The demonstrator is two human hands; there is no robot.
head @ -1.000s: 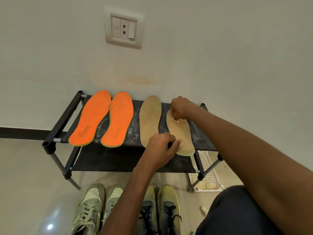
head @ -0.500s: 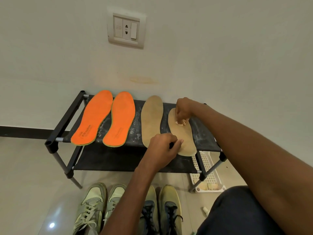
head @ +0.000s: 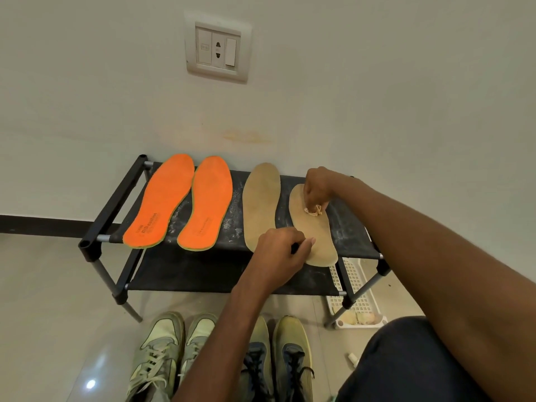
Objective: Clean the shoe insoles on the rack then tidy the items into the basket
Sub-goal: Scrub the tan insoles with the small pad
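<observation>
Two orange insoles and two tan insoles lie on the top shelf of a black shoe rack. The left tan insole lies untouched. My right hand pinches a small pale wipe against the middle of the right tan insole. My left hand pins that insole's near end down, fingers curled and thumb on its edge. A white slotted basket sits on the floor under the rack's right end, with pale crumpled items inside.
Two pairs of sneakers stand on the floor before the rack: a pale green pair and a yellow-green pair with dark laces. A small white object lies by my knee. A wall socket plate is above.
My right hand has drawn the wipe down the right tan insole from its toe toward the middle. My left hand has stayed at the heel end.
</observation>
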